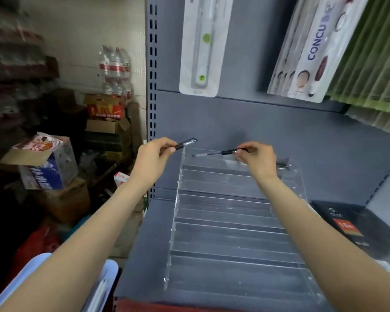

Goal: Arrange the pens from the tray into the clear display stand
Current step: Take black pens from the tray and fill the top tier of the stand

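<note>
Hanging white pack (318, 48), upper right of the shelf back panel: blue letters "CONCU", the rest not legible. Black box (356, 224) on the shelf at right: orange label, digits "18" just readable, small print too blurred. Carton (41, 163) on the floor at left: blue side with white lettering, unreadable

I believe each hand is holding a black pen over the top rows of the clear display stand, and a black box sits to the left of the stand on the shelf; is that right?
Nearly. The head view shows the black box to the right of the clear display stand, not the left. The rest holds: the left hand pinches a black pen and the right hand pinches another pen over the stand's top rows.
</note>
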